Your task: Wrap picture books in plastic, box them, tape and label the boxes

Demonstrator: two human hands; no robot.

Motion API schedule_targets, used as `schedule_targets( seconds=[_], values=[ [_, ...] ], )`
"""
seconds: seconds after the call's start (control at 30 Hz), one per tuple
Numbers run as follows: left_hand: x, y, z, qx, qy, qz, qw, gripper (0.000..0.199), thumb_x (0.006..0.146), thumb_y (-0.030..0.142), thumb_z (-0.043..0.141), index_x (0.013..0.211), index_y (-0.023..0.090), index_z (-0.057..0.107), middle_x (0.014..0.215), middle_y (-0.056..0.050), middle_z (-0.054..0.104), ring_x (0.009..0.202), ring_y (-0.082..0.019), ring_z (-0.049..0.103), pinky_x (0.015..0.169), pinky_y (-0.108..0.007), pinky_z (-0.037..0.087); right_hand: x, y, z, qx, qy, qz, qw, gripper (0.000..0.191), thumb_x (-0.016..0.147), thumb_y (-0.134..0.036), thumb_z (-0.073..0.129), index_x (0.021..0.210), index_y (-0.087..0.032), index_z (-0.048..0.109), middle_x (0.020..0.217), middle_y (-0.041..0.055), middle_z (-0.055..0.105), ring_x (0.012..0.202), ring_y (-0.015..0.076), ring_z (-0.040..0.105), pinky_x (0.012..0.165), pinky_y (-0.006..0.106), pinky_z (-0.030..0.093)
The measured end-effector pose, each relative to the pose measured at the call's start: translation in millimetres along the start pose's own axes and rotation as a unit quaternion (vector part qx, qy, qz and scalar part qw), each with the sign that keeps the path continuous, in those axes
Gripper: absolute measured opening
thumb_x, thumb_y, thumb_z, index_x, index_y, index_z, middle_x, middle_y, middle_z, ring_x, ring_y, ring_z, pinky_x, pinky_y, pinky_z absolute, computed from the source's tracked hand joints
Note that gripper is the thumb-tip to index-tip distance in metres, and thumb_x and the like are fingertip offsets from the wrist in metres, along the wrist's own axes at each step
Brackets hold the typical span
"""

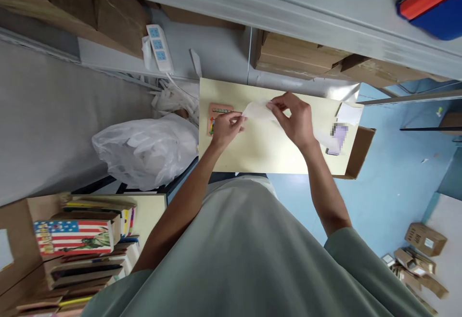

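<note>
Over the cream tabletop [249, 156] I hold a thin, whitish, see-through sheet [258, 110]; whether it is a film or a flat bag I cannot tell. My left hand [226, 127] pinches its left end between thumb and fingers. The right end is pinched by my right hand [294, 115], with the palm turned down. Under and behind my left hand lies a brown rectangular item with lettering and coloured pictures [218, 110], partly covered by the fingers. To the right of my right hand are a purple, blurred-out item [339, 139] and a white paper [349, 113].
A clear plastic bag of white scraps [147, 151] bulges left of the table. A power strip [159, 47] and cardboard boxes [296, 55] sit at the back. Books [90, 240] fill a box at lower left. An open cardboard box [361, 151] adjoins the table's right edge.
</note>
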State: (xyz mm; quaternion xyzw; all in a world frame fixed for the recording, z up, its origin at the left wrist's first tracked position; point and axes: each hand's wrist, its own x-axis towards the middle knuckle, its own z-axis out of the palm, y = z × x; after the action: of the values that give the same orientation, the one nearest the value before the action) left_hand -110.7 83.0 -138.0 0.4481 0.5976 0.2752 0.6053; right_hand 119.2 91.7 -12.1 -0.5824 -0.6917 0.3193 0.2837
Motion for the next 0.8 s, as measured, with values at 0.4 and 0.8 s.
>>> schedule_targets(
  seconds=[0.4, 0.8],
  values=[
    [7, 18, 27.8, 0.082, -0.005, 0.078, 0.994, 0.061, 0.086, 0.023, 0.079, 0.146, 0.022, 0.069, 0.141, -0.01, 0.075, 0.099, -0.023, 0.077, 0.082, -0.03, 0.063, -117, 17, 79, -0.172, -0.19, -0.062, 0.965, 0.036, 0.118, -0.02, 0.043, 0.106, -0.023, 0.077, 0.1, 0.0091, 0.078, 0.096, 0.0233, 0.068, 0.079, 0.036, 0.049],
    [2, -67, 42.8, 0.262, -0.014, 0.115, 0.958, 0.088, 0.085, 0.012, 0.07, 0.169, 0.023, 0.045, 0.173, -0.012, 0.05, 0.162, -0.032, 0.045, 0.138, -0.049, 0.033, -131, 102, 98, -0.132, -0.153, 0.022, 0.979, 0.05, 0.117, -0.037, 0.045, 0.162, -0.018, 0.055, 0.172, 0.0174, 0.051, 0.167, 0.0325, 0.036, 0.133, 0.056, 0.035]
  ],
)
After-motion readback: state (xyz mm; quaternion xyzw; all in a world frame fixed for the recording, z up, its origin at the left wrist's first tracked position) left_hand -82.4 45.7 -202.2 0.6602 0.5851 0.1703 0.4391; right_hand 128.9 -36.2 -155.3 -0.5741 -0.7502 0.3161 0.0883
